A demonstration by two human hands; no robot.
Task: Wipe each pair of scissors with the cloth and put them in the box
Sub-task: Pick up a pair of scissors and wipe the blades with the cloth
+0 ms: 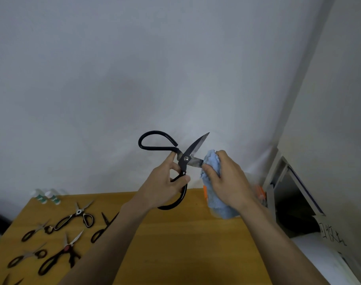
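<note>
My left hand (168, 182) grips the lower handle loop of large black scissors (183, 159), held up above the wooden table (175, 243) with the blades spread apart. One blade points up and to the right; the other runs into a light blue cloth (213, 182). My right hand (224, 177) holds that cloth bunched around the lower blade. Several other scissors lie on the left of the table, among them a black-and-white pair (75, 219) and a pair with a red pivot (61, 256). The box is mostly hidden behind my right hand and the cloth.
Two small white bottles with green labels (46, 196) stand at the table's far left corner. An orange-edged object (259, 192) shows behind my right hand. A grey cabinet (294, 192) and a white surface with writing (329, 237) are on the right.
</note>
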